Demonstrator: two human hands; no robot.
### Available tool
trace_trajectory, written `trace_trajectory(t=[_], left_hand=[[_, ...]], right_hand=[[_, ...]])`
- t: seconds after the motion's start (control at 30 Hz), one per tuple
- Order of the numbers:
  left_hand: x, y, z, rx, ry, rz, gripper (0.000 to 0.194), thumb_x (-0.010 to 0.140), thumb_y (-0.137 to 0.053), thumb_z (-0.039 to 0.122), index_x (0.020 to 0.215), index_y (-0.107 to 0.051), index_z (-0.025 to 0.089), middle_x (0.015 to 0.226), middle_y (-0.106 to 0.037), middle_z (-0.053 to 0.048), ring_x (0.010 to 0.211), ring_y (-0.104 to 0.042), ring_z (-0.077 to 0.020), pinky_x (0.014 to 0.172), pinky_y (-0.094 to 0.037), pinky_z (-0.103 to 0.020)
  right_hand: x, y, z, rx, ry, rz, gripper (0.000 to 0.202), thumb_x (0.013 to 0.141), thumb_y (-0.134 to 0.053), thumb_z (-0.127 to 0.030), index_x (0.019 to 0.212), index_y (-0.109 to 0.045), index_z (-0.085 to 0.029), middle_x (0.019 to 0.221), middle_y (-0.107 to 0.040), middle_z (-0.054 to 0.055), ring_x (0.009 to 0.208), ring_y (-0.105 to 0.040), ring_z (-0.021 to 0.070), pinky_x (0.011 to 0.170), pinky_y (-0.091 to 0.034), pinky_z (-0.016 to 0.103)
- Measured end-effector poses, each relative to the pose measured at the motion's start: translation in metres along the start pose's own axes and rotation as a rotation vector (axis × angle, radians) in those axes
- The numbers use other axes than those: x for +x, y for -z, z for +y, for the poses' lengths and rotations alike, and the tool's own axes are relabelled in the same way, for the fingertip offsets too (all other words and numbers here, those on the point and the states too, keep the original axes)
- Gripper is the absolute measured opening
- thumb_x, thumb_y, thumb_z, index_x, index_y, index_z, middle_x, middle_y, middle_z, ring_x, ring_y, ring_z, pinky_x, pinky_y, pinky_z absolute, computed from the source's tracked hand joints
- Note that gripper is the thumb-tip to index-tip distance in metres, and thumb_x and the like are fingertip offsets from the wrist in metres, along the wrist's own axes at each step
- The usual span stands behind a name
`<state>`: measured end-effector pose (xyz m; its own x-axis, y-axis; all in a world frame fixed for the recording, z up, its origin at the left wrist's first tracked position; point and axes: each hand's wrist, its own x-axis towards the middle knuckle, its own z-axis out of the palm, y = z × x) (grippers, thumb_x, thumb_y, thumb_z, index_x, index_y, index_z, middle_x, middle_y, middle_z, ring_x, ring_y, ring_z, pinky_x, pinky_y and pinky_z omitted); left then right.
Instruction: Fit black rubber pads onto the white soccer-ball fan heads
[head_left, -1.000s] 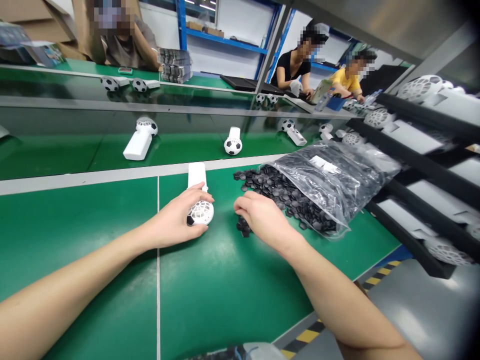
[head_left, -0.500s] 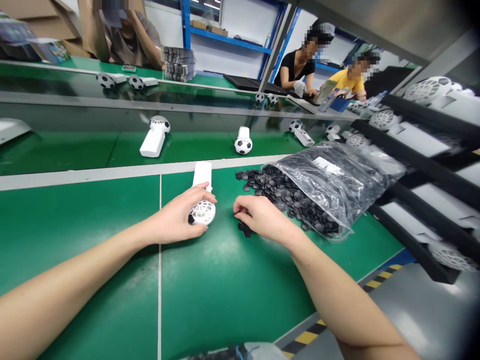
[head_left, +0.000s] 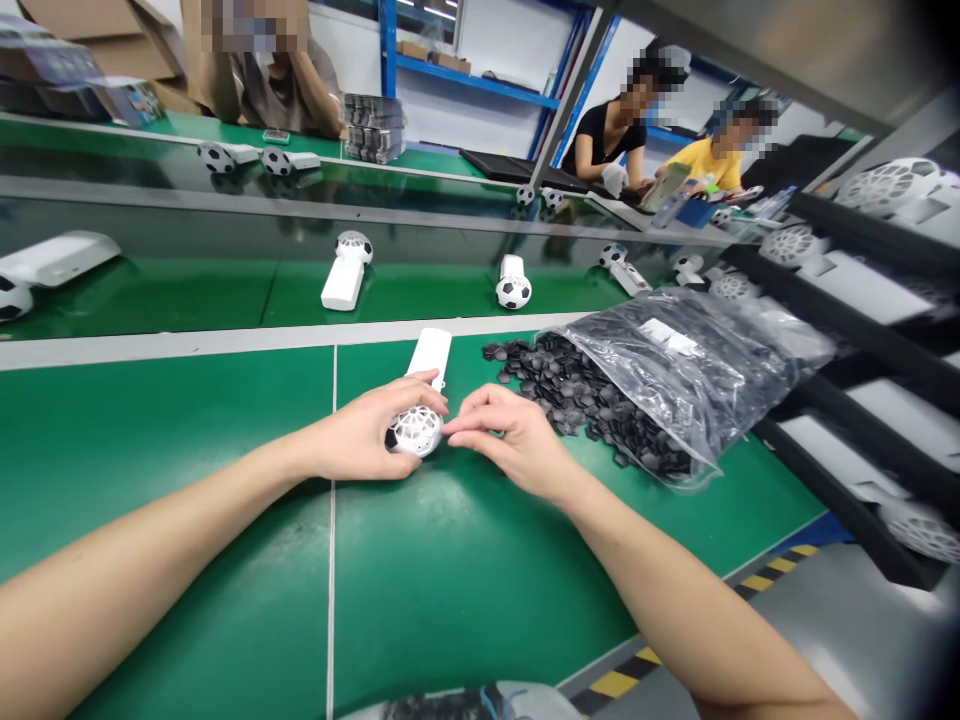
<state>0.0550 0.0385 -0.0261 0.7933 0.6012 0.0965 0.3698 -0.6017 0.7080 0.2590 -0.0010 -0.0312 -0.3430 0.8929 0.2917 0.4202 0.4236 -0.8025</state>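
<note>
Right hand (head_left: 517, 440), thumb and fingertips drawn together in a pinch, meets the three o'clock rim of a white plastic handheld device with a round lattice head (head_left: 416, 430) on a green desk (head_left: 450, 590); whether a part sits in the pinch cannot be told. Half a second earlier it was apart from the rim, nearer the loose heap of small black plastic pieces (head_left: 555, 385), which lies between two and three o'clock of the device; work now appears centred on that edge. Left hand (head_left: 360, 435) is clamped around the head from nine o'clock, thumb near six. The device's flat white handle (head_left: 431, 352) has swung slightly clockwise, its long axis now running just past twelve o'clock, with the head at the six o'clock end, nearest the wearer.
</note>
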Motion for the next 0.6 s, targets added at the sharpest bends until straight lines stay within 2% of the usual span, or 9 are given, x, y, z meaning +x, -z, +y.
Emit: trace_trajectory(t=[0.07, 0.2, 0.37, 0.5, 0.6], left_hand=[[0.000, -0.001, 0.000, -0.011, -0.016, -0.004, 0.046, 0.063, -0.054, 0.010, 0.107, -0.049, 0.023, 0.125, -0.050, -0.003, 0.135, -0.019, -0.0225, 0.109, -0.023, -0.042], [0.002, -0.001, 0.001, -0.009, 0.002, -0.011, 0.047, 0.064, -0.055, 0.010, 0.108, -0.049, 0.023, 0.133, -0.043, -0.004, 0.135, -0.018, -0.0222, 0.109, -0.021, -0.043], [0.002, -0.002, 0.001, -0.014, 0.018, -0.001, 0.047, 0.066, -0.063, 0.021, 0.111, -0.047, 0.021, 0.136, -0.039, -0.007, 0.135, -0.019, -0.0234, 0.109, -0.022, -0.044], [0.001, -0.004, 0.001, -0.021, 0.014, 0.021, 0.050, 0.067, -0.066, 0.029, 0.113, -0.046, 0.022, 0.133, -0.043, -0.007, 0.134, -0.021, -0.0238, 0.108, -0.025, -0.044], [0.001, -0.005, 0.003, -0.008, 0.008, 0.015, 0.047, 0.069, -0.063, 0.025, 0.113, -0.047, 0.022, 0.130, -0.046, -0.005, 0.135, -0.020, -0.0215, 0.108, -0.024, -0.041]], right_hand=[[0.000, 0.000, -0.001, -0.096, 0.121, 0.011, 0.008, 0.077, -0.063, -0.020, 0.081, -0.070, -0.022, 0.083, -0.067, 0.001, 0.080, -0.061, 0.0120, 0.075, -0.049, 0.026], [-0.002, -0.001, -0.003, -0.171, 0.212, 0.034, 0.008, 0.079, -0.061, -0.017, 0.082, -0.067, -0.022, 0.080, -0.069, 0.000, 0.075, -0.063, 0.0115, 0.073, -0.051, 0.025], [-0.003, -0.006, -0.004, -0.208, 0.347, -0.045, 0.015, 0.084, -0.052, -0.013, 0.085, -0.066, -0.019, 0.086, -0.069, 0.002, 0.086, -0.062, 0.0124, 0.079, -0.050, 0.026], [-0.003, -0.012, -0.006, -0.173, 0.303, -0.042, 0.013, 0.082, -0.055, -0.012, 0.082, -0.066, -0.018, 0.082, -0.067, 0.002, 0.081, -0.061, 0.0120, 0.078, -0.049, 0.025], [-0.002, -0.016, -0.008, -0.116, 0.158, -0.012, 0.011, 0.078, -0.060, -0.012, 0.079, -0.068, -0.019, 0.082, -0.061, 0.002, 0.080, -0.058, 0.0117, 0.077, -0.048, 0.026]])
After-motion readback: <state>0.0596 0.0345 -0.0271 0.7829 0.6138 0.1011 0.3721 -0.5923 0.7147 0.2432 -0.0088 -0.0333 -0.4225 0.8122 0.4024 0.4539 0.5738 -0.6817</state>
